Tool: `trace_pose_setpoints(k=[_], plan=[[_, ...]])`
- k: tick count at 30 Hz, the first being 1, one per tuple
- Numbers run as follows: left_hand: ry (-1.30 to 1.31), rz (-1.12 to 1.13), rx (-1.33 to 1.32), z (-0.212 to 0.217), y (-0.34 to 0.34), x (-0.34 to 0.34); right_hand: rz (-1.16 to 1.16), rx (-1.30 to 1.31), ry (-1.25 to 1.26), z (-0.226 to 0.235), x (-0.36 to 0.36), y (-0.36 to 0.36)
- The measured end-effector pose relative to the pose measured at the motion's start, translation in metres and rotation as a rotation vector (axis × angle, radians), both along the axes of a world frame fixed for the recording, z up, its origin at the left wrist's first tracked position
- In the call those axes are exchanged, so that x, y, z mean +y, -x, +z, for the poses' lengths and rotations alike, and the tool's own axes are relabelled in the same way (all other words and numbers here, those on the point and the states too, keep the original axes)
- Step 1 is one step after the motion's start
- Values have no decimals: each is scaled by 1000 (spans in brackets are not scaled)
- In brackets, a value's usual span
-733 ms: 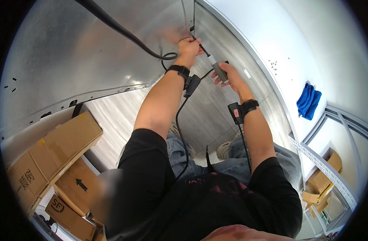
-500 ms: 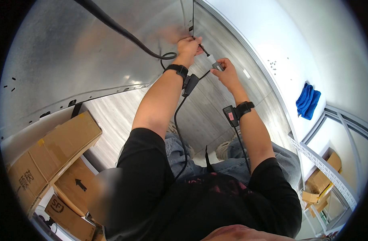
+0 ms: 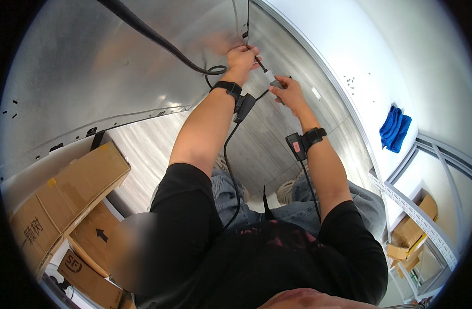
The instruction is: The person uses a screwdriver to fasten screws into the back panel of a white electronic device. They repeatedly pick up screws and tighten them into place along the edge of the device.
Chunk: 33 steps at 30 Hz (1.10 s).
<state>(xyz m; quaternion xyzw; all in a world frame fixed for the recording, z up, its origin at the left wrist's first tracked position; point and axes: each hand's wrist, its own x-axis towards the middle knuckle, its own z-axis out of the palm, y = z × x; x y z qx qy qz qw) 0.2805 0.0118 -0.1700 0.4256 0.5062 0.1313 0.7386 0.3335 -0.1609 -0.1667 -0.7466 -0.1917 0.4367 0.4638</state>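
My left hand (image 3: 240, 63) is beside the lower edge of a shiny metal panel (image 3: 112, 82), its fingers pinched on a thin black cable (image 3: 261, 64). That cable runs to the pale end of a small grey and white connector (image 3: 270, 76). Fingers of my right hand (image 3: 290, 95) are closed around the connector's grey body, partly hiding it. Each wrist wears a black strap; a black module (image 3: 244, 108) with a wire hangs by the left one, and another module (image 3: 296, 147) sits by the right.
A thick black hose or cable (image 3: 148, 33) crosses the panel and loops near my left wrist. Cardboard boxes (image 3: 81, 180) are stacked at left. A blue cloth (image 3: 395, 129) lies on the white surface at right, near a metal rack (image 3: 416, 211). Wood-look floor (image 3: 195, 139) lies below.
The connector and my right hand have shifted slightly, with the connector's grey body now more covered by the fingers. My left hand keeps nearly the same place.
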Motion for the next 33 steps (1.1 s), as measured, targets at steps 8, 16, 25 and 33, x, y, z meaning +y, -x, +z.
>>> trace_pose_setpoints(k=[8, 16, 25, 33], plan=[[9, 0, 6, -1, 0, 1, 37, 326, -67, -10, -2, -13], [9, -12, -21, -4, 2, 3, 68, 118, 18, 1, 3, -4], [-2, -4, 12, 8, 0, -1, 67, 111, -73, -24, 0, -12], [11, 36, 18, -3, -2, 2, -4, 181, 25, 4, 8, -2]])
